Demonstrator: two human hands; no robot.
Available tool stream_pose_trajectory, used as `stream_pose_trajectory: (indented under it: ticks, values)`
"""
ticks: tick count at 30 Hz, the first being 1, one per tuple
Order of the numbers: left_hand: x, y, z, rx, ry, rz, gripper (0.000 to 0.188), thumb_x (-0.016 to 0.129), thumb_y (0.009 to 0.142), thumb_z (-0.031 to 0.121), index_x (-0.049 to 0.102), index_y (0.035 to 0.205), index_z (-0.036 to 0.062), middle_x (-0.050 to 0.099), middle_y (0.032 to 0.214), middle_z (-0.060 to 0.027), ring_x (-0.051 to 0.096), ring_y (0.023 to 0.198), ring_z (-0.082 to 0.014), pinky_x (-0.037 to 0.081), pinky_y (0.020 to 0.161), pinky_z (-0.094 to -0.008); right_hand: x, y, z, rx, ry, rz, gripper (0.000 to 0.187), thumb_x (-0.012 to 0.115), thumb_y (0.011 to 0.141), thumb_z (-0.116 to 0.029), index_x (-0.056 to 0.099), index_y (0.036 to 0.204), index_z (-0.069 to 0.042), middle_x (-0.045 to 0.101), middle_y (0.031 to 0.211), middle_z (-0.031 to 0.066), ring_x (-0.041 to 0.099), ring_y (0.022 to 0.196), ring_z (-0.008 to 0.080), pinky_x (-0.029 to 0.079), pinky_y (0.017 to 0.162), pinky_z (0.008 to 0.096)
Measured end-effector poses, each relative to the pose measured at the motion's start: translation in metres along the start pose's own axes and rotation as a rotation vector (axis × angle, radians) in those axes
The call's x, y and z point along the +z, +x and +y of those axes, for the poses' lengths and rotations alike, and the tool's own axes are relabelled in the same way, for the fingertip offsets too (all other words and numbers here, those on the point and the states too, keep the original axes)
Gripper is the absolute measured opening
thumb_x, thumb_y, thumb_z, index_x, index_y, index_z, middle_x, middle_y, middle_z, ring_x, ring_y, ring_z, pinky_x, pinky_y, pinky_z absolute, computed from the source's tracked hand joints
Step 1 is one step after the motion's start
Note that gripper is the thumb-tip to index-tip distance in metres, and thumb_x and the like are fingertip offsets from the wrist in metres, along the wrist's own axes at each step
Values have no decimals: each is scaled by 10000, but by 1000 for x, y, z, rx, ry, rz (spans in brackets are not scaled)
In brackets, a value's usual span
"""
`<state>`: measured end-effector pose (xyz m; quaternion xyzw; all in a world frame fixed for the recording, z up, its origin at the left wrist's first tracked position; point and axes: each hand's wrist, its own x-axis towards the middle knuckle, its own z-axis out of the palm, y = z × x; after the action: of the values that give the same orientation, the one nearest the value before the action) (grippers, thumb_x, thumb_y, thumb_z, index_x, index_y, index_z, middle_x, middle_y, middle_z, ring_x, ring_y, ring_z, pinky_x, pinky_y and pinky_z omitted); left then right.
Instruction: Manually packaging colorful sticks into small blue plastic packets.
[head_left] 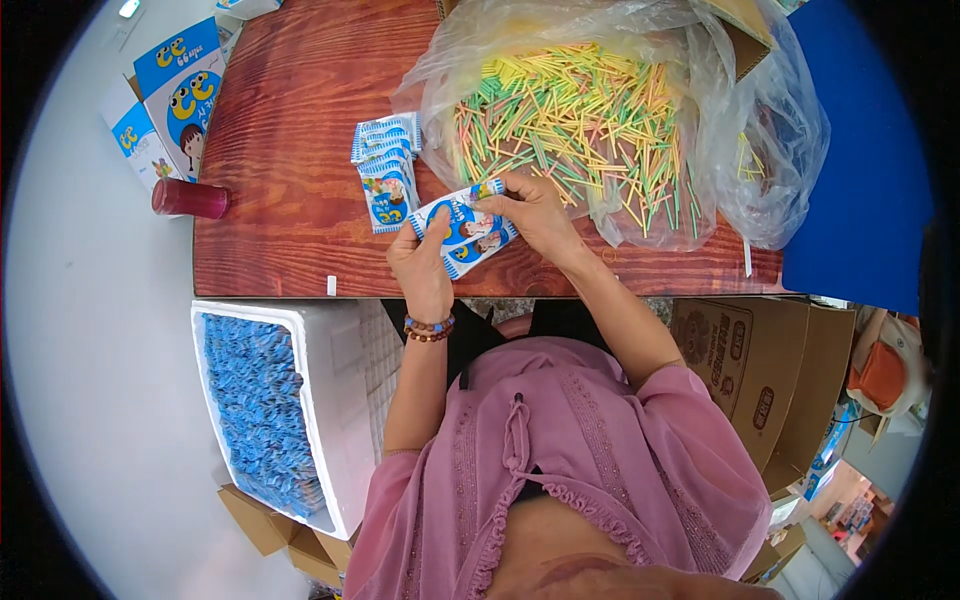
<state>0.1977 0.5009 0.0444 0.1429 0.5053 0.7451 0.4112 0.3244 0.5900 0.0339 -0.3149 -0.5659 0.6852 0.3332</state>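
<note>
Above the near edge of the table, my two hands hold blue-and-white printed snack packets. My left hand (422, 268), a beaded bracelet at its wrist, grips the left end, thumb on top. My right hand (540, 215) pinches the upper right end of the top packet (458, 225). Under that one, another packet (482, 250) shows; how many are held I cannot tell. Just left of them lies an overlapping row of similar packets (388, 185). To the right, a heap of thin yellow, green and pink sticks (580, 120) rests on a clear plastic bag (440, 85).
A reddish wood-grain table (290, 130) spans the front. A dark red cup (190, 198) is at its left edge, with printed boxes (180, 85) beyond. A white foam box (325, 400) full of blue packets stands lower left, a brown carton (740, 370) lower right.
</note>
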Motion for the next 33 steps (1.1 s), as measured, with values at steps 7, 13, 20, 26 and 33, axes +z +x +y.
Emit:
stream_pose_trajectory:
  ticks: [7, 13, 20, 26, 33]
  values:
    - [1, -1, 1, -48, -129, 52, 140, 640, 912, 143, 663, 889, 6, 671, 840, -25, 627, 736, -79, 512, 673, -246, -11, -3, -7, 59, 59, 29, 106, 659, 852, -108, 654, 885, -8, 637, 890, -10, 559, 761, 41, 463, 646, 211]
    - [-2, 2, -4, -170, -230, 13, 159, 625, 923, 165, 662, 882, 17, 681, 874, -55, 660, 781, -129, 549, 714, -296, -22, -8, -26, -465, -410, -146, 232, 688, 790, -111, 638, 996, -18, 520, 1202, 97, 450, 1196, 234, 362, 1001, 354]
    - [-14, -2, -8, -209, -196, -4, 171, 607, 935, 176, 659, 897, 18, 679, 861, -51, 658, 794, -127, 550, 703, -296, -26, -10, -15, -417, -319, -392, 219, 695, 803, -157, 694, 1007, -76, 520, 1333, 74, 398, 1284, 270, 300, 1064, 413]
    - [-29, 3, -10, -170, -207, -41, 177, 569, 959, 190, 653, 910, 41, 685, 921, -44, 656, 836, -141, 520, 714, -290, -101, 62, -14, -484, -1044, 28, 306, 618, 780, -60, 668, 1077, -118, 572, 1232, 90, 469, 1190, 278, 342, 1016, 420]
    - [-30, 2, -8, -184, -200, 43, 182, 610, 938, 229, 648, 870, 64, 681, 866, -11, 651, 774, -95, 519, 668, -260, -104, 116, -19, -621, -1546, -392, 435, 573, 742, -29, 607, 1150, -175, 553, 1100, 76, 483, 1097, 260, 335, 973, 391]
